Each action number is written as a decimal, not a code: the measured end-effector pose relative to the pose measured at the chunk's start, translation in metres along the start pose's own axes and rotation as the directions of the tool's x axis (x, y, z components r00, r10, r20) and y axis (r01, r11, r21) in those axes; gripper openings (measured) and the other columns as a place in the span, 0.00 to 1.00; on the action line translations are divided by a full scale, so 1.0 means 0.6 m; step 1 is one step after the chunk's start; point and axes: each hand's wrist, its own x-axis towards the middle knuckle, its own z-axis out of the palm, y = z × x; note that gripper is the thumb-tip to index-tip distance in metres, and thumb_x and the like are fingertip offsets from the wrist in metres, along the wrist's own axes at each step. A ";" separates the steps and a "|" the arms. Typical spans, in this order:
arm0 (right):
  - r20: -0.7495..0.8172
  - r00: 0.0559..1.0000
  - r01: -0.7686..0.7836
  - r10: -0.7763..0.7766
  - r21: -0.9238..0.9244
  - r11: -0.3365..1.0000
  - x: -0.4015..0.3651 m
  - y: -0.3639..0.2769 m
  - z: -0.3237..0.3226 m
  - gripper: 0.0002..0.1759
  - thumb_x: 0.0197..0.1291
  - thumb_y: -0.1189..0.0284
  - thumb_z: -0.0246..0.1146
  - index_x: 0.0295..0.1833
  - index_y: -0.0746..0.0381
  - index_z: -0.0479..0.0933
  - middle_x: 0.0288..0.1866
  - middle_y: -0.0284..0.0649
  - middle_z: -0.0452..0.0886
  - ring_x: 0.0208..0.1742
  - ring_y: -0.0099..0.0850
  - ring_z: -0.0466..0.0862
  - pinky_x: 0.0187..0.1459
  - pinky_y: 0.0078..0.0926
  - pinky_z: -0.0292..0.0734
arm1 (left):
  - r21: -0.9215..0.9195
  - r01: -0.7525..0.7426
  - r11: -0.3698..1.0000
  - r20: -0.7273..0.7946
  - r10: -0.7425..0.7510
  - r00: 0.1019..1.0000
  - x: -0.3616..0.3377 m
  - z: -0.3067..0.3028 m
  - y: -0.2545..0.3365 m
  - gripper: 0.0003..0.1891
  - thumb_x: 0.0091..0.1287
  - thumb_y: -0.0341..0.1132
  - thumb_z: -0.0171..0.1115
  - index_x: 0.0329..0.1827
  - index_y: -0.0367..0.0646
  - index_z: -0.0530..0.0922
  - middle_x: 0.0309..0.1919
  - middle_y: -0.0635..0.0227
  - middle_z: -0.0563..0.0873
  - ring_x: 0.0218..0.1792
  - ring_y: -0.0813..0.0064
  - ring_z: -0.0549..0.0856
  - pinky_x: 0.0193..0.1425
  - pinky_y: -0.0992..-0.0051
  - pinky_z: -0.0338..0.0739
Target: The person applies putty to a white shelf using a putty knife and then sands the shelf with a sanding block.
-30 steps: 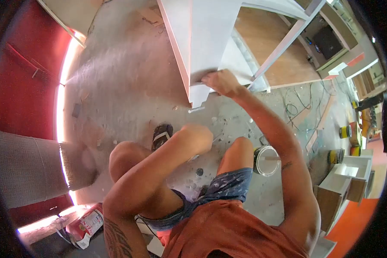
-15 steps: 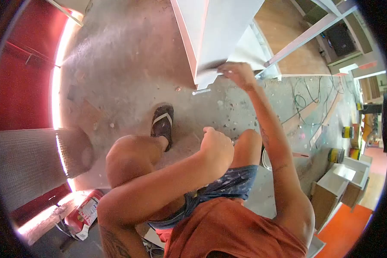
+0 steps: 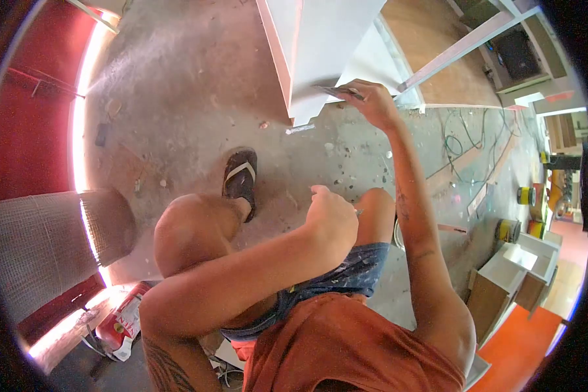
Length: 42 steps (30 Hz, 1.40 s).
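Observation:
My right hand [image 3: 370,103] grips a thin, flat, dark-bladed scraper [image 3: 338,92], whose blade lies against or just over the lower part of a white panel [image 3: 330,42]. The panel has a pinkish edge and stands on the concrete floor. My left hand [image 3: 332,222] is curled above my thigh, fingers folded; a small tip of something shows by its right side, too little of it to name. On the floor under the panel's corner lies a small whitish strip [image 3: 300,129].
Grey concrete floor [image 3: 176,98] with specks and cables surrounds my sandalled foot [image 3: 240,175]. Rolled mesh [image 3: 39,242] and a red-white bag [image 3: 122,320] are at the left. At the right stand paint cans [image 3: 508,230], white-topped drawer boxes [image 3: 496,271] and a slanted white post [image 3: 470,51].
My right hand has shifted slightly up, and the blade, blurred before, shows clearly now. The panel appears a little further left and up in the view. My left hand has barely moved.

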 end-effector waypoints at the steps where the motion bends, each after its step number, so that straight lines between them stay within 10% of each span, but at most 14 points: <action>1: 0.028 1.000 0.009 -0.009 0.008 1.000 0.000 0.005 -0.001 0.11 0.59 0.64 0.63 0.42 0.59 0.84 0.39 0.38 0.85 0.37 0.37 0.84 0.40 0.32 0.76 | -0.001 0.000 1.000 0.004 0.000 1.000 0.000 -0.001 0.001 0.07 0.56 0.35 0.59 0.31 0.48 0.86 0.30 0.67 0.87 0.35 0.67 0.86 0.41 0.66 0.71; 12: 0.052 0.998 0.046 -0.037 -0.193 0.980 -0.045 0.123 0.312 0.13 0.62 0.64 0.55 0.49 0.50 0.81 0.45 0.37 0.84 0.44 0.41 0.84 0.45 0.38 0.79 | 0.091 0.012 0.996 0.037 -0.015 0.999 -0.021 0.001 0.022 0.09 0.58 0.35 0.59 0.34 0.44 0.86 0.31 0.63 0.87 0.37 0.64 0.86 0.53 0.60 0.71; 16: 0.305 0.932 -0.067 0.194 -0.381 0.922 -0.032 0.154 0.367 0.14 0.63 0.67 0.51 0.50 0.48 0.80 0.46 0.37 0.83 0.45 0.40 0.84 0.45 0.39 0.80 | -0.004 0.051 0.999 0.032 -0.050 0.998 -0.022 0.008 0.025 0.09 0.58 0.35 0.58 0.33 0.45 0.86 0.30 0.63 0.87 0.37 0.63 0.85 0.53 0.59 0.72; 19: 0.332 0.916 -0.059 0.225 -0.443 0.895 -0.039 0.157 0.338 0.15 0.63 0.69 0.50 0.50 0.48 0.80 0.47 0.36 0.83 0.45 0.39 0.84 0.44 0.39 0.80 | -0.025 0.060 0.998 0.075 -0.058 0.995 -0.034 0.007 0.019 0.09 0.59 0.35 0.58 0.32 0.46 0.86 0.30 0.63 0.87 0.37 0.63 0.85 0.54 0.58 0.71; 21: 0.303 0.945 0.026 0.125 -0.448 0.894 -0.030 0.128 0.295 0.15 0.62 0.69 0.50 0.49 0.47 0.80 0.48 0.34 0.83 0.44 0.38 0.84 0.42 0.38 0.80 | 0.006 0.006 1.000 0.245 -0.007 0.969 -0.042 -0.011 0.011 0.17 0.63 0.38 0.55 0.50 0.40 0.82 0.47 0.57 0.85 0.50 0.58 0.82 0.61 0.53 0.67; 24: 0.155 0.987 0.025 0.033 -0.362 0.932 -0.035 0.110 0.284 0.15 0.61 0.69 0.51 0.48 0.47 0.81 0.48 0.34 0.83 0.45 0.39 0.84 0.43 0.39 0.80 | -0.015 -0.026 1.000 0.267 0.029 0.963 -0.047 -0.015 0.013 0.15 0.63 0.37 0.55 0.47 0.41 0.83 0.45 0.58 0.86 0.49 0.60 0.83 0.61 0.55 0.68; 29: 0.389 0.883 -0.038 0.261 -0.496 0.868 -0.025 0.108 0.344 0.15 0.62 0.68 0.52 0.50 0.47 0.81 0.47 0.33 0.84 0.44 0.39 0.84 0.44 0.39 0.80 | 0.031 -0.031 0.999 0.163 0.025 0.986 -0.028 0.014 0.031 0.11 0.60 0.35 0.57 0.39 0.44 0.85 0.37 0.61 0.86 0.43 0.63 0.84 0.59 0.57 0.69; 32: 0.113 0.994 0.017 -0.008 -0.084 0.996 -0.022 0.035 0.246 0.13 0.62 0.68 0.55 0.49 0.50 0.82 0.46 0.36 0.84 0.40 0.37 0.85 0.41 0.34 0.80 | 0.048 -0.029 0.998 0.087 0.024 0.996 -0.032 0.012 0.026 0.09 0.59 0.35 0.57 0.33 0.46 0.86 0.31 0.63 0.86 0.40 0.64 0.84 0.56 0.57 0.71; 36: -0.228 0.974 0.038 -0.003 0.148 0.988 0.003 -0.036 0.058 0.09 0.59 0.67 0.65 0.43 0.56 0.84 0.39 0.36 0.86 0.32 0.27 0.84 0.37 0.24 0.79 | -0.004 -0.048 0.999 0.108 0.049 0.993 -0.035 0.018 0.019 0.09 0.59 0.35 0.57 0.33 0.45 0.85 0.31 0.62 0.86 0.40 0.63 0.84 0.55 0.58 0.72; 39: -0.175 0.978 0.125 -0.116 0.039 0.991 0.001 -0.010 0.104 0.12 0.64 0.63 0.57 0.48 0.53 0.81 0.41 0.37 0.85 0.36 0.38 0.85 0.40 0.32 0.81 | 0.067 -0.070 0.995 0.160 0.059 0.985 -0.028 0.020 0.020 0.11 0.60 0.35 0.57 0.39 0.45 0.85 0.34 0.62 0.87 0.41 0.64 0.85 0.58 0.56 0.69; 41: 0.397 0.915 0.107 0.066 -0.397 0.912 -0.001 -0.004 0.171 0.13 0.64 0.67 0.52 0.50 0.51 0.80 0.45 0.36 0.84 0.41 0.41 0.84 0.45 0.40 0.80 | 0.043 -0.078 0.996 0.112 0.073 0.991 -0.022 0.029 0.020 0.10 0.59 0.35 0.57 0.36 0.45 0.86 0.32 0.62 0.86 0.40 0.64 0.85 0.53 0.58 0.71; 42: 0.390 0.918 0.105 0.064 -0.398 0.912 -0.015 0.004 0.190 0.13 0.64 0.67 0.52 0.50 0.51 0.80 0.45 0.36 0.84 0.41 0.41 0.84 0.45 0.40 0.80 | 0.003 -0.086 0.996 0.063 0.085 0.994 -0.020 0.031 0.021 0.09 0.58 0.36 0.57 0.32 0.45 0.86 0.30 0.62 0.86 0.39 0.63 0.85 0.48 0.61 0.73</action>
